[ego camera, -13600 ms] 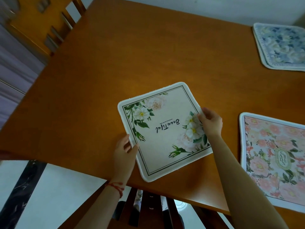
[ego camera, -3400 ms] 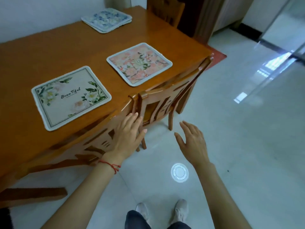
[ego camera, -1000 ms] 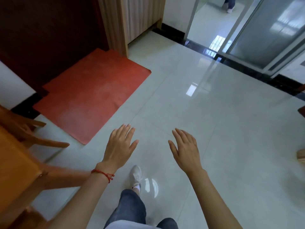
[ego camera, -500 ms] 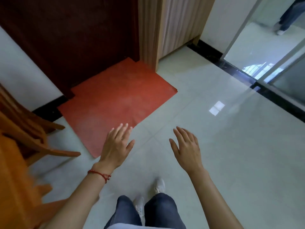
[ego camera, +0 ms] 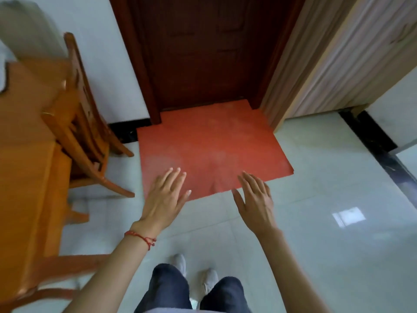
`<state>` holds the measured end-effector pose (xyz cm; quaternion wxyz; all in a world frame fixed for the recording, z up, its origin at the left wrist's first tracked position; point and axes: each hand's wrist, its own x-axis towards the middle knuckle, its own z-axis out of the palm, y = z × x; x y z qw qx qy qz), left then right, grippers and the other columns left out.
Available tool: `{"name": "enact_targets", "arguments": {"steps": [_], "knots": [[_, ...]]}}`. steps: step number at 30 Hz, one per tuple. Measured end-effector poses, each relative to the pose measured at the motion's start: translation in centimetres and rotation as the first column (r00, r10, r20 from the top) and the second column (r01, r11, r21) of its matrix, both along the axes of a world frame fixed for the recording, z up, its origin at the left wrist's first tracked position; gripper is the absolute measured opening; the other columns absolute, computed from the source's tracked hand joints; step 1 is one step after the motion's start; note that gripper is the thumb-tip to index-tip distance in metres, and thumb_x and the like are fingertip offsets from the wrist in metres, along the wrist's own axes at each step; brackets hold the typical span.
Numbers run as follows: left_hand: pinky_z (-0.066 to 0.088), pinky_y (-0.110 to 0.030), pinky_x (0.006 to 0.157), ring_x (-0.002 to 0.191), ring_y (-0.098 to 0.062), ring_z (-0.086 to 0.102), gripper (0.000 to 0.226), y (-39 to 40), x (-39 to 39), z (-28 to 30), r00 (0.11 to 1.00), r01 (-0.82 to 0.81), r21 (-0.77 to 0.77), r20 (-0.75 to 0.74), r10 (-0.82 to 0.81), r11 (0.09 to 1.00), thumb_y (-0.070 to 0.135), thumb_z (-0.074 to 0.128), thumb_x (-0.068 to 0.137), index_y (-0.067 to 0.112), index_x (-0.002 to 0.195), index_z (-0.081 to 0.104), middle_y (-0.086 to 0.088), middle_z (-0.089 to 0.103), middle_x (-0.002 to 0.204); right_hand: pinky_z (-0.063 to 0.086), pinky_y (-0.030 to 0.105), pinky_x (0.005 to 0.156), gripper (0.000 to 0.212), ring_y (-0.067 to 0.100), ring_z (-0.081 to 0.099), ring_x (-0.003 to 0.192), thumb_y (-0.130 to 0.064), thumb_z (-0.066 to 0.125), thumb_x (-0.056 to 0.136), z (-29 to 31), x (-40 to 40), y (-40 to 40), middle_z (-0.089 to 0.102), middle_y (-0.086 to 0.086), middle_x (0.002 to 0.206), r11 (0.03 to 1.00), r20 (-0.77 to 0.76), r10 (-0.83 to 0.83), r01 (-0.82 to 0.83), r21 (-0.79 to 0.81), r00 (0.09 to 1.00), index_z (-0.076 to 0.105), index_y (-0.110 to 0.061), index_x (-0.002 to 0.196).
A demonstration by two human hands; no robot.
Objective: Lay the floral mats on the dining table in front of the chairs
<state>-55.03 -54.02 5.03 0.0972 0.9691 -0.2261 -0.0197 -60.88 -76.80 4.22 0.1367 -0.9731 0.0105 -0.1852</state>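
My left hand (ego camera: 163, 199) and my right hand (ego camera: 256, 199) hover in front of me above the floor, palms down, fingers spread, holding nothing. The orange wooden dining table (ego camera: 20, 141) fills the left edge of the view. A pale corner of something, maybe a floral mat (ego camera: 3, 75), shows blurred at the far left on the table. A wooden chair (ego camera: 76, 114) is tucked against the table's end. No mat is in either hand.
A red floor mat (ego camera: 209, 145) lies before a dark brown door (ego camera: 203, 50). A striped wooden panel (ego camera: 320, 59) stands right of the door. Glossy white floor tiles (ego camera: 327, 222) spread to the right. My legs and shoes (ego camera: 194, 274) show at the bottom.
The view has swung left: the door and red mat now sit straight ahead, and the table and chair fill more of the left side. Both hands stay open and empty.
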Motion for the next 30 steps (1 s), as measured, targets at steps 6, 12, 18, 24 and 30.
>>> {"name": "enact_targets", "arguments": {"steps": [6, 12, 18, 24, 30], "knots": [[0.038, -0.044, 0.100, 0.121, -0.033, 0.050, 0.065, 2.2, 4.6, -0.3, 0.994, -0.114, 0.002, -0.001, 0.114, 0.994, 0.048, 0.014, 0.097, 0.004, 0.125, 0.054, -0.015, 0.056, 0.129, 0.044, 0.037, 0.091, 0.044, 0.026, 0.056, 0.109, -0.035, 0.037, 0.093, 0.1, 7.4, 1.9, 0.063, 0.010, 0.118, 0.992, -0.026, 0.124, -0.124, -0.009, 0.992, 0.062, -0.005, 0.112], [0.044, -0.046, 0.095, 0.118, -0.034, 0.053, 0.068, 4.9, 11.5, 0.2, 0.980, -0.196, 0.000, 0.020, 0.196, 0.981, 0.048, 0.012, 0.097, 0.002, 0.122, 0.056, -0.017, 0.058, 0.125, 0.046, 0.039, 0.090, 0.041, 0.027, 0.058, 0.108, -0.032, 0.042, 0.091, 0.6, 16.0, 5.0, 0.063, 0.010, 0.119, 0.975, -0.031, 0.216, -0.217, -0.038, 0.976, 0.061, -0.004, 0.114], [0.046, -0.050, 0.094, 0.119, -0.033, 0.052, 0.071, 8.1, 18.7, 0.7, 0.976, -0.216, 0.032, 0.008, 0.215, 0.976, 0.049, 0.009, 0.097, 0.002, 0.122, 0.056, -0.016, 0.059, 0.124, 0.046, 0.039, 0.091, 0.042, 0.028, 0.059, 0.109, -0.033, 0.040, 0.091, 1.1, 24.5, 7.9, 0.063, 0.011, 0.119, 0.968, -0.003, 0.243, -0.243, -0.060, 0.970, 0.062, -0.004, 0.113], [0.042, -0.049, 0.096, 0.117, -0.032, 0.054, 0.071, 10.3, 24.1, 1.5, 0.964, -0.268, 0.062, 0.019, 0.267, 0.962, 0.048, 0.007, 0.097, 0.004, 0.119, 0.058, -0.014, 0.061, 0.120, 0.046, 0.042, 0.093, 0.043, 0.029, 0.059, 0.111, -0.035, 0.041, 0.092, 1.3, 31.2, 10.0, 0.062, 0.012, 0.122, 0.956, -0.041, 0.284, -0.286, -0.064, 0.958, 0.061, -0.005, 0.115], [0.042, -0.051, 0.096, 0.119, -0.032, 0.053, 0.070, 11.6, 29.9, 1.6, 0.938, -0.346, 0.066, 0.035, 0.344, 0.936, 0.047, 0.009, 0.097, 0.003, 0.119, 0.058, -0.015, 0.060, 0.123, 0.047, 0.041, 0.090, 0.043, 0.029, 0.060, 0.107, -0.034, 0.043, 0.090, 1.0, 39.1, 11.8, 0.063, 0.012, 0.119, 0.937, 0.007, 0.348, -0.347, -0.047, 0.938, 0.063, -0.004, 0.113]]}}
